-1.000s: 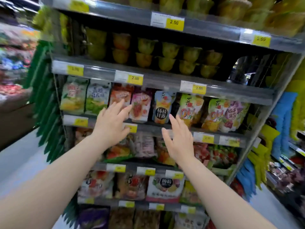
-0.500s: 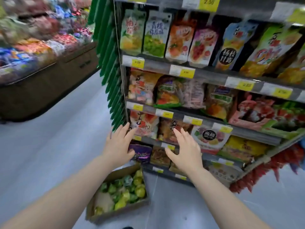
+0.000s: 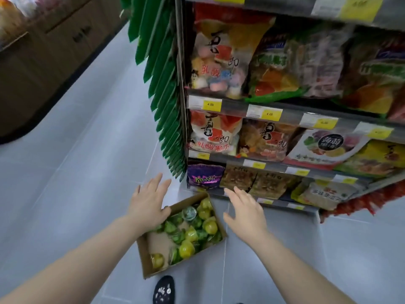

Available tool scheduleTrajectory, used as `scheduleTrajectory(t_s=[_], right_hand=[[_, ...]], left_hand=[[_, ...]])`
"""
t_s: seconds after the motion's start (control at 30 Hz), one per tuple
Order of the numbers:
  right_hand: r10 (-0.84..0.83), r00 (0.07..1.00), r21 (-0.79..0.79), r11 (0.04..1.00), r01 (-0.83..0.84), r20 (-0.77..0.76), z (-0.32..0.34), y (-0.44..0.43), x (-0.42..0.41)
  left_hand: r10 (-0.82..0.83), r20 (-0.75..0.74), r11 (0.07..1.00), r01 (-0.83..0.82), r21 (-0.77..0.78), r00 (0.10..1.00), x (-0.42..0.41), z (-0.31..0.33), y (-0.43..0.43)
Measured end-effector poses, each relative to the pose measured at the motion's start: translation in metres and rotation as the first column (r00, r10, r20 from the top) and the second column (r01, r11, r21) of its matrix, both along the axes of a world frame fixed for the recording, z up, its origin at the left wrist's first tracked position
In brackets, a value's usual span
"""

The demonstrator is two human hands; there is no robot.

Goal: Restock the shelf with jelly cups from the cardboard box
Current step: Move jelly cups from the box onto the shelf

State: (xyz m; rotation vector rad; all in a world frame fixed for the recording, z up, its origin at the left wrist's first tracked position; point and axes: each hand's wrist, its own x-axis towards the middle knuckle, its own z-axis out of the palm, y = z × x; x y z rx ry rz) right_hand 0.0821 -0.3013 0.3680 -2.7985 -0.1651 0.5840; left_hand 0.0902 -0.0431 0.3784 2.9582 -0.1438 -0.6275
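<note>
Grip: both empty, fingers spread; left hand (image 3: 149,207) over the near-left corner of the box (image 3: 153,268), right hand (image 3: 245,211) beside its right rim, touching nothing.
Change: half a second back, hands level with the lower shelves; a second back, up by the cup rows. Now lowered toward the floor, view tipped down, box filling more of the frame.
Meaning: judged a reach for the next load; nothing picked yet, restocking mid-way, many cups left to lift.
Cups (image 3: 210,224): inside the box on the floor (image 3: 65,172), heaped toward its right side, bare cardboard showing at left.
Cup look: small domed tubs, glossy clear plastic, yellow and green fills; one (image 3: 189,212) showing a round clear face. Likely slick, light, apt to roll.
Box: shallow open tray, brown matte cardboard, low walls, askew to the shelf (image 3: 274,116).
Shelf: grey metal edges with yellow price tags; crinkly printed bags (image 3: 217,137) standing in rows.
Side of rack: green flat packs (image 3: 162,84) hanging in an overlapping column.
Floor: pale smooth tiles, thin joints.
Near edge: dark patterned shoe (image 3: 164,289) just behind the box.
</note>
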Motion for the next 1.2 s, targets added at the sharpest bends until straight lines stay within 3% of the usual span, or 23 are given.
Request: scheduleTrajectory(t_s=[0.17,0.43,0.63,0.73,0.97,1.2], right_hand=[[0.008,0.996,-0.004,1.000,-0.009,-0.087,-0.101,0.032,0.005],[0.014,0.983,0.013,1.000,-0.012,-0.183,-0.305,0.049,0.002],[0.034,0.978,0.021,0.999,-0.030,-0.207,-0.422,0.056,0.010],[0.075,0.979,0.034,0.997,-0.070,-0.187,-0.452,0.059,0.020],[0.091,0.991,0.076,0.994,-0.083,-0.098,-0.465,0.049,0.026],[0.123,0.983,0.069,0.991,-0.114,-0.139,-0.476,0.041,0.014]], left_hand=[[-0.024,-0.084,0.997,0.018,-0.069,0.996,0.005,-0.096,0.009],[-0.059,-0.200,0.987,0.028,-0.157,0.978,-0.013,-0.306,0.000],[0.217,-0.517,0.930,-0.337,-0.148,0.828,-0.012,-0.461,-0.009],[0.202,-0.621,0.927,-0.352,-0.127,0.757,-0.010,-0.508,-0.019],[0.201,-0.687,0.954,-0.300,-0.026,0.698,-0.027,-0.571,-0.049],[0.115,-0.556,0.990,-0.140,-0.003,0.823,-0.034,-0.574,-0.044]])
